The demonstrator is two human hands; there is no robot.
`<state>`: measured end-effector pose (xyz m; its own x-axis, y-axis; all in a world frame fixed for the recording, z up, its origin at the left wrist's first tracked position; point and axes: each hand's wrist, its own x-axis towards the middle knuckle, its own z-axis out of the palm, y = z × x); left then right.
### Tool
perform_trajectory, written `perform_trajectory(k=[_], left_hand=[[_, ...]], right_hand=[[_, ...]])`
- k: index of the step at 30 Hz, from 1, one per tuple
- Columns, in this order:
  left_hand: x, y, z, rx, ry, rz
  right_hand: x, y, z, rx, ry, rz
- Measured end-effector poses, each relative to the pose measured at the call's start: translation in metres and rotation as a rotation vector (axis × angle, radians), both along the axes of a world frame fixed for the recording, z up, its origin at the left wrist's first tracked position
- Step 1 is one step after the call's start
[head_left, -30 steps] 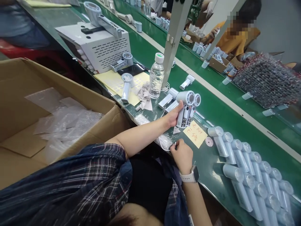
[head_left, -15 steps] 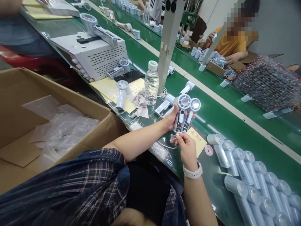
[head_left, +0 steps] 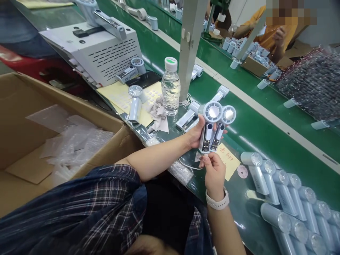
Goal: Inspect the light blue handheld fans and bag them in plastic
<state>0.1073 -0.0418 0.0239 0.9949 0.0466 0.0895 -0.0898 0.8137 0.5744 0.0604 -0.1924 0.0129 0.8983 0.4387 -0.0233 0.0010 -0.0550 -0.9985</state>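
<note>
My left hand [head_left: 197,132] is wrapped round two pale blue handheld fans, a nearer fan [head_left: 211,112] and a second fan [head_left: 228,115] side by side. Their round heads point up, and circuit boards show in the open fronts of the handles. Below them, my right hand [head_left: 214,170] is closed in a pinch at the bottom of the handles. A white cable [head_left: 190,165] runs to its fingers; the cable's end is mostly hidden. A small clear plastic scrap [head_left: 197,157] lies beside the fingertips.
A water bottle [head_left: 170,88] stands by the metal post [head_left: 189,49]. Rows of fans [head_left: 285,193] lie at right, near a yellow note [head_left: 227,159]. At left are an open carton [head_left: 106,150] and a white vented box [head_left: 106,58]. A co-worker [head_left: 281,32] sits across the green belt.
The view has shifted slightly. Both fans remain in my left hand, and my right hand stays pinched beneath them, its fingers now closer to the handles. The co-worker opposite has raised a hand.
</note>
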Motion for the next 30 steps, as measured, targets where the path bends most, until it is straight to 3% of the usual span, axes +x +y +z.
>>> perform_trajectory(k=[3,5,12,16,23,30], left_hand=[[-0.003,-0.008,-0.002,0.038,0.017,0.070],[-0.004,-0.011,-0.004,0.053,0.038,0.089],[-0.004,-0.004,0.003,-0.099,0.062,0.131],[-0.007,-0.002,0.005,-0.072,0.056,0.102],[-0.012,-0.008,0.007,0.032,-0.053,0.092],[-0.014,-0.013,0.007,0.039,-0.052,0.091]], right_hand=[[-0.006,0.006,-0.008,0.177,0.104,-0.035],[-0.007,0.007,-0.011,0.213,0.110,-0.022],[0.001,0.001,0.001,0.031,-0.248,-0.025],[0.003,0.000,0.001,-0.001,-0.151,-0.104],[-0.005,0.001,-0.007,0.238,0.081,-0.120],[-0.006,-0.001,-0.012,0.136,0.052,-0.138]])
